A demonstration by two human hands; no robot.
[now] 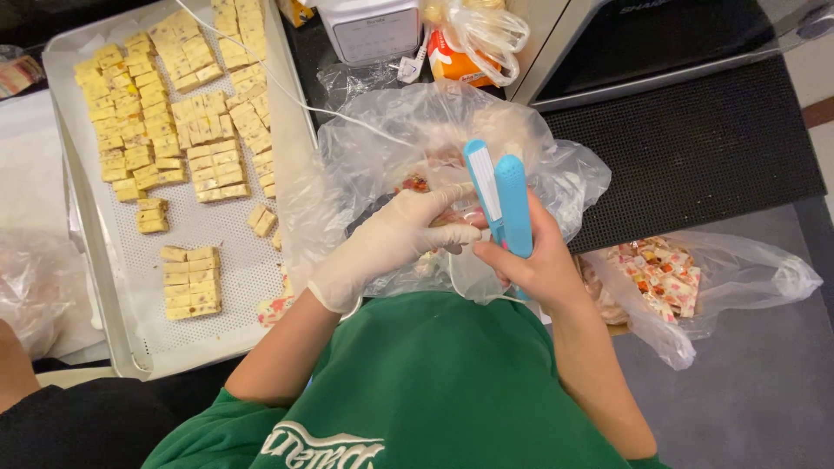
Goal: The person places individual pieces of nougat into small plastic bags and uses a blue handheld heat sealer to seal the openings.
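Blue heat sealer (504, 201) stands upright in my bare right hand (539, 269), fingers wrapped around its handle. Just left of it, my gloved left hand (391, 243) pinches a small wrapped candy (465, 234) at the sealer's open jaws, over a clear plastic bag (365, 148).

A dark counter (756, 347) bears a black ribbed mat (695, 148); a silver appliance (660, 43) stands behind it.

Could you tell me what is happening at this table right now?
A person in a green shirt holds a blue sealer in the bare right hand, its jaws apart. The gloved left hand pinches a small wrapped piece at the sealer. Behind the hands lies a clear bag. A tray of yellow cut pieces sits to the left, and a bag of wrapped candies to the right.
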